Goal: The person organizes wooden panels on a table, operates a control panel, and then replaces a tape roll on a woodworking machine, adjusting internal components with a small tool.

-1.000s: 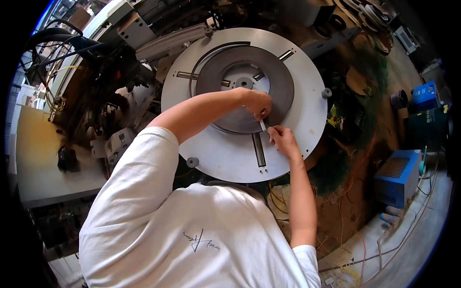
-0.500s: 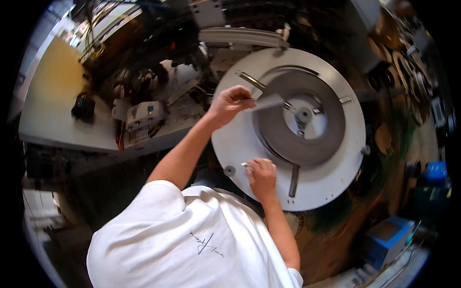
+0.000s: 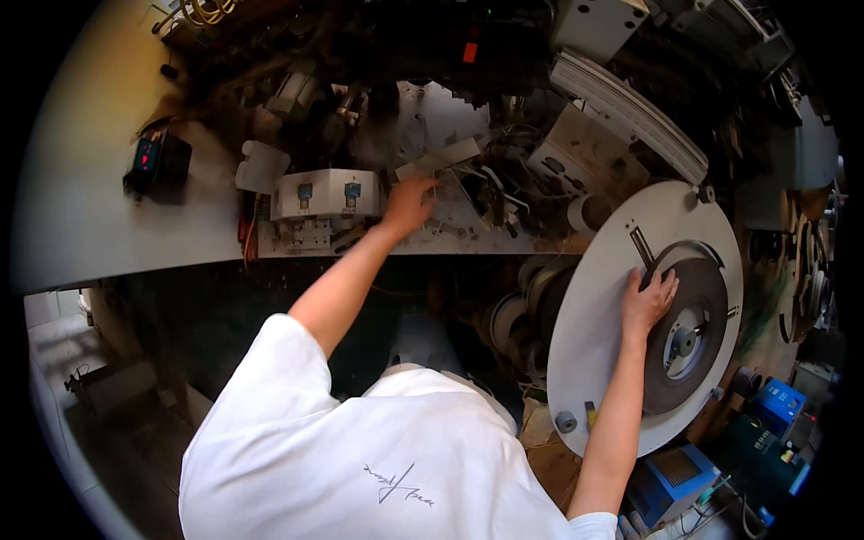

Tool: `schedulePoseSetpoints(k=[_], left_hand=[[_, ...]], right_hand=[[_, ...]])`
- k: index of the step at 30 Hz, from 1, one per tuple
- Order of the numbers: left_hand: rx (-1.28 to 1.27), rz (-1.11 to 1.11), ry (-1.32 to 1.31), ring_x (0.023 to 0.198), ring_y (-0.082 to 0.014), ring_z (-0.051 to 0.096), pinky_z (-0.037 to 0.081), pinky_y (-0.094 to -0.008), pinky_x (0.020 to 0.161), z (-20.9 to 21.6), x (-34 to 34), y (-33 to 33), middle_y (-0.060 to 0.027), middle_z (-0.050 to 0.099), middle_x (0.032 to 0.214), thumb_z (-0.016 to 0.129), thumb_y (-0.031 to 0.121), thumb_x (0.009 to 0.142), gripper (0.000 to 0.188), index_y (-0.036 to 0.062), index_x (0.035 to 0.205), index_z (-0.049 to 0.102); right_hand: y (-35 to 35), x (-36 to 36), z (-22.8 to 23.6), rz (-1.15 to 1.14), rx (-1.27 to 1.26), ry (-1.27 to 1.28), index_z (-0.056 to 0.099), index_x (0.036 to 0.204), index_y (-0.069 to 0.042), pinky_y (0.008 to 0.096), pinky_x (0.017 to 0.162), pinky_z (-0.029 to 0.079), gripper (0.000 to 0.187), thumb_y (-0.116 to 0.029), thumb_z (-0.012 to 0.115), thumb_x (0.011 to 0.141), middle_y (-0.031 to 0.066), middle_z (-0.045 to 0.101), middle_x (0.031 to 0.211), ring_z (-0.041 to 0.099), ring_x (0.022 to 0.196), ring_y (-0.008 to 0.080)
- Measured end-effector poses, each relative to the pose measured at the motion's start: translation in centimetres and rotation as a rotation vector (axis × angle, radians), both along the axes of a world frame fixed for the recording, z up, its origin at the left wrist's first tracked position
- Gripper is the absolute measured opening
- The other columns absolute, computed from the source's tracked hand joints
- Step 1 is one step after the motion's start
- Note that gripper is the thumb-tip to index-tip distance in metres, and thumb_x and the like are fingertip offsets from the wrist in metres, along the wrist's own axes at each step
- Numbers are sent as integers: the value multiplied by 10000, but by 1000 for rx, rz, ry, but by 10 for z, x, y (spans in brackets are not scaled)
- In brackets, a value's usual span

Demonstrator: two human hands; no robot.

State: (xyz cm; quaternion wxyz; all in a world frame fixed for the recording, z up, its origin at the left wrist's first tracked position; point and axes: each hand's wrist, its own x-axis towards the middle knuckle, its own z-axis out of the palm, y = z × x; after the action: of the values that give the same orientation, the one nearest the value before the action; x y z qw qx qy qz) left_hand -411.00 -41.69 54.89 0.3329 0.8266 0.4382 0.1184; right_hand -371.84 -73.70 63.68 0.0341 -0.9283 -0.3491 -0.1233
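Observation:
My left hand point(image 3: 411, 205) reaches over the bench top beside a pale flat bar point(image 3: 438, 159). Its fingers are curled together, and what they hold, if anything, is too small to make out. On the right, my right hand point(image 3: 648, 304) rests with fingers spread across the edge of a dark grey coil of band point(image 3: 711, 292). That coil sits on a large white round reel plate point(image 3: 585, 351), which stands tilted and has slots and a grey hub point(image 3: 684, 340).
A white box with two blue switches point(image 3: 326, 193) stands left of my left hand. Farther left is a black device with a red display point(image 3: 160, 165). A long pale rail point(image 3: 630, 112) runs behind the reel. Blue-sided machines point(image 3: 673, 481) stand low at the right.
My view has swung left, so the reel appears farther right. My left hand has gone from the reel to the bench, and the thin grey strip it held no longer shows. My right hand now touches the coil.

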Motion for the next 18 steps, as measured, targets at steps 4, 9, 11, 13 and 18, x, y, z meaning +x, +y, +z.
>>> schedulePoseSetpoints(k=[4, 9, 11, 13, 18], left_hand=[[-15, 43, -145, 1285, -395, 549, 430, -493, 1090, 5, -2, 17, -158, 644, 1322, 685, 137, 930, 331, 66, 1253, 683], [188, 40, -248, 1248, -358, 547, 437, -487, 1062, 37, 43, 76, -130, 652, 1268, 653, 123, 931, 260, 64, 1180, 695], [310, -38, -252, 1342, -337, 483, 388, -485, 1119, 59, 72, 101, -119, 590, 1372, 653, 162, 951, 328, 74, 1268, 656], [425, -100, -200, 1435, -317, 391, 328, -492, 1174, 76, 98, 125, -113, 505, 1477, 664, 205, 956, 426, 87, 1361, 599], [507, -188, 130, 1569, -342, 152, 167, -571, 1251, 68, 136, 189, -126, 283, 1652, 758, 403, 876, 812, 116, 1549, 406]], right_hand=[[25, -13, 2, -74, -53, 74, 597, 1363, 4, 540, 1164, 334, 539, -339, 674, 955, 239, 517, 1470, 365, 1468, 422], [42, -11, 8, -91, 271, 131, 605, 1354, -30, 496, 1130, 381, 472, -224, 700, 934, 230, 552, 1435, 455, 1392, 415], [72, -22, 24, 10, 338, 97, 614, 1338, -25, 479, 1114, 400, 459, -171, 710, 913, 233, 565, 1418, 494, 1349, 414], [119, -38, 37, 158, 407, 188, 632, 1315, -21, 470, 1098, 422, 428, -130, 708, 908, 228, 581, 1401, 523, 1324, 406], [302, -68, 70, 739, 432, 277, 719, 1100, -26, 497, 1066, 458, 243, -92, 710, 867, 149, 706, 1187, 628, 1190, 356]])
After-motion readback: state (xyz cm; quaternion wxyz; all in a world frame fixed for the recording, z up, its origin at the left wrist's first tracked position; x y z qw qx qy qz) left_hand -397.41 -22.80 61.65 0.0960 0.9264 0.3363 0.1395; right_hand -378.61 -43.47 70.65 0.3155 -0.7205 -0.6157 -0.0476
